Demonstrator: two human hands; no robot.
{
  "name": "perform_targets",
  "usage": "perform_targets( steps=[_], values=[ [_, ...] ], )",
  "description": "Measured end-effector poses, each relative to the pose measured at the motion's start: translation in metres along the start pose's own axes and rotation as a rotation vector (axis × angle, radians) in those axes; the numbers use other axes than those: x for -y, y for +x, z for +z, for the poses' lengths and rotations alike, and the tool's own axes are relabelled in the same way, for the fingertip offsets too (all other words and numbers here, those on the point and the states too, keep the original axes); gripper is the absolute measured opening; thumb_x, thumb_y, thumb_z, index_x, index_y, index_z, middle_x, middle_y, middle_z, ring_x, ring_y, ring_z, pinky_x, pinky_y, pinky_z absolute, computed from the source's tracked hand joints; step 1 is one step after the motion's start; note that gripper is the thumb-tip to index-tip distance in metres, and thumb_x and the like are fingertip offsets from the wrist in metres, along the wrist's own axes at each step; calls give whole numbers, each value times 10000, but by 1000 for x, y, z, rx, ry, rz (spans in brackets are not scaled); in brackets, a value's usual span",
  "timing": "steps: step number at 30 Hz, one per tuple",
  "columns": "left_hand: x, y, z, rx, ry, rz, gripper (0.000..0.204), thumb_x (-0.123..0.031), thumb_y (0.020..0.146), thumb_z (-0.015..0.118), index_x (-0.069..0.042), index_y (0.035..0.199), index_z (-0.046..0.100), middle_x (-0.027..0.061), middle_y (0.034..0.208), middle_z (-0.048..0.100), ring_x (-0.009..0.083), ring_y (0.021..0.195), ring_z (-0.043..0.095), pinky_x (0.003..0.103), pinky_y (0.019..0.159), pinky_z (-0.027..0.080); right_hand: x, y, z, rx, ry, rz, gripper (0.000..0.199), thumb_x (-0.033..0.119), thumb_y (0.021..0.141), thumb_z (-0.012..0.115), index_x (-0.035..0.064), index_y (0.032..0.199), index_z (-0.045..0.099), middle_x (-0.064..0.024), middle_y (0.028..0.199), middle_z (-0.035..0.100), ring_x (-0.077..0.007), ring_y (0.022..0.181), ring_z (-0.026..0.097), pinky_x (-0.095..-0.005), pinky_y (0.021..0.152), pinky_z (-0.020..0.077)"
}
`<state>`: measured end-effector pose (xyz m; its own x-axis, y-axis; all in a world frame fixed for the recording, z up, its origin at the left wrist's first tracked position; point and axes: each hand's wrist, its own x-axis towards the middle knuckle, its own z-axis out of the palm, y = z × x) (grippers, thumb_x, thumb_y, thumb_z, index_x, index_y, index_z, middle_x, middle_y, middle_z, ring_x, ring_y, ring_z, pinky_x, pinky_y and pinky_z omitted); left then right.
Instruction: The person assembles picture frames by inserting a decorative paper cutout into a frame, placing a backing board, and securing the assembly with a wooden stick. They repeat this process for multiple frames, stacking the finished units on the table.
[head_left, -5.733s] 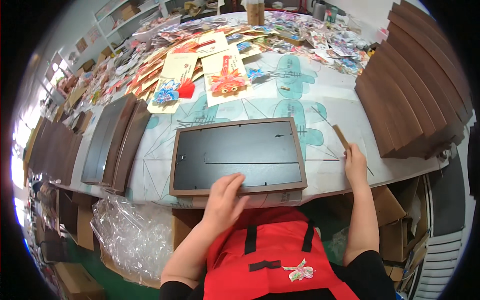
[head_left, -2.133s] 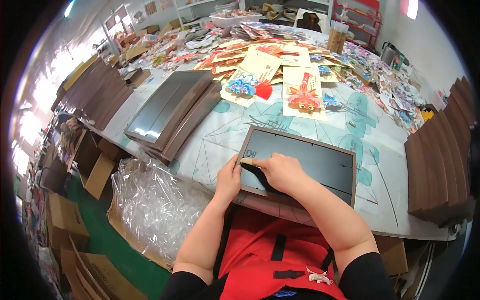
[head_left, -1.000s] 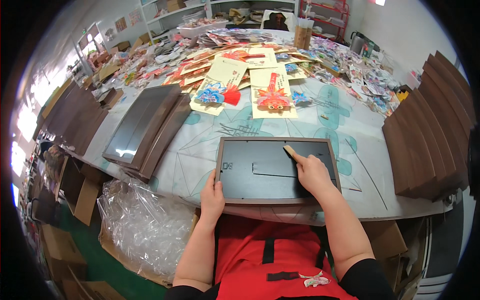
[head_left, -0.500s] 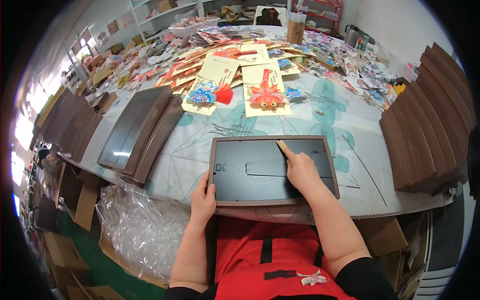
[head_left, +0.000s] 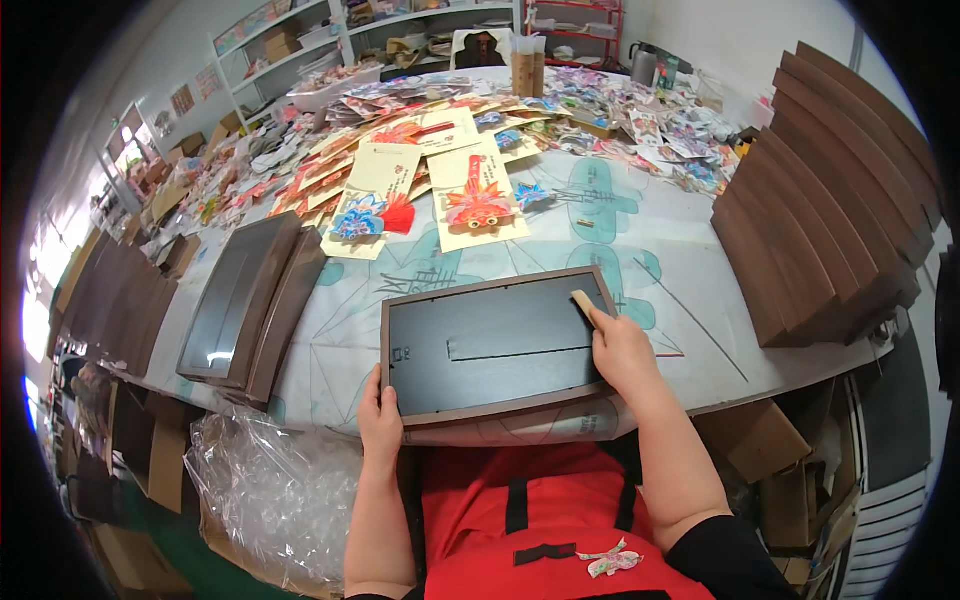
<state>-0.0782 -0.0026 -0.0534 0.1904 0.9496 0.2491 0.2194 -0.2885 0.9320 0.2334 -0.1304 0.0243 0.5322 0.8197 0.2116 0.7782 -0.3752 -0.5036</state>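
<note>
A brown picture frame (head_left: 500,408) lies face down at the table's near edge, slightly tilted, its right end farther away. Its black backing board (head_left: 480,310) shows a long stand flap and a small hanger at the left. My left hand (head_left: 380,415) grips the frame's lower left edge, thumb on the rim and fingers along the side. In my right hand (head_left: 622,352) is a short, flat, pale wooden stick (head_left: 584,302), pinched by the fingers. The stick's tip touches or hovers over the board near the upper right corner; I cannot tell which.
Two frames (head_left: 240,310) lie stacked on the left. Many brown frames (head_left: 800,230) stand in a row on the right. Yellow cards (head_left: 480,200) with fish-like ornaments lie beyond, before heaped packets. Clear plastic bags (head_left: 270,490) fill a box below left.
My right hand has moved the stick rightward, toward the frame's upper right corner. The frame has turned slightly, its right end swinging away. My left hand keeps its grip; the whole view has shifted.
</note>
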Motion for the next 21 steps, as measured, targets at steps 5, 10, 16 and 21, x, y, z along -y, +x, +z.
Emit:
perform_targets(
  steps=[5,10,16,21],
  values=[
    [-1,-2,-1,4,-45,-15,425,-49,922,425,118,1313,407,217,1300,505,243,1192,501,312,1004,369,-24,0,-1,-61,112,-39,310,86,853,525,41,1149,602,-256,910,615,-399,802,603,-428,724,477],
    [-12,-2,2,16,-87,-61,422,-43,922,424,121,1310,409,215,1289,513,241,1188,502,307,1004,366,-57,-5,-8,-206,313,6,369,93,862,537,15,1223,545,-197,882,619,-285,758,581,-356,695,461],
    [9,44,-22,157,208,4,408,-49,896,474,53,1290,475,191,1263,545,274,1183,508,337,1008,371,-61,-31,15,-145,522,76,399,120,915,496,-3,1293,473,-73,762,549,-140,635,496,-271,590,418],
    [-8,77,-31,-74,816,467,339,-65,845,562,16,1175,570,177,1153,605,320,1118,543,377,999,381,-30,-71,8,83,1126,308,397,154,981,397,41,1362,391,-7,829,518,-44,573,431,-190,484,367]
  ],
)
